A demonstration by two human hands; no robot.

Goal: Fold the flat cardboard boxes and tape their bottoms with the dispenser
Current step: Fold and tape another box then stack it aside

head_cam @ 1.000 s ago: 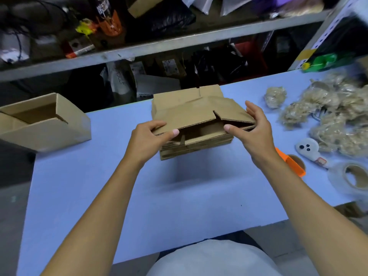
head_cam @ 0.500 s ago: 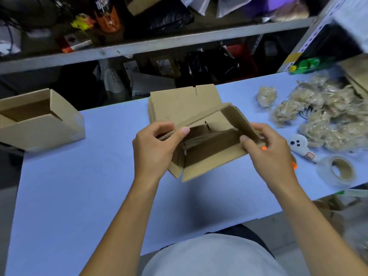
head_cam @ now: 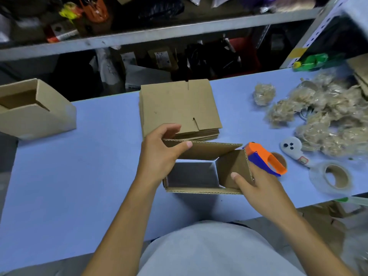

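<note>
Head view: half-opened brown corrugated cardboard box (head_cam: 201,172) stands on the blue surface (head_cam: 79,176), bottom flaps unfolded; risk it springs flat if either grip slips. Left hand (head_cam: 159,156) fingers (head_cam: 184,145) pinch the far wall, right hand (head_cam: 256,186) fingers clamp the right end panel

Even, soft overhead light on blue table (head_cam: 59,176); surface bright, no hard glare. Shelves (head_cam: 159,34) behind dim, contents murky in shadow. Soft shadow inside opened box (head_cam: 191,174); faint shadows under forearms. Mild sheen on clear tape roll (head_cam: 330,176). Wide-angle bending at edges: shelf rail and table edge curve. Slight softness overall, corners smeared, top right most blurred.
</note>
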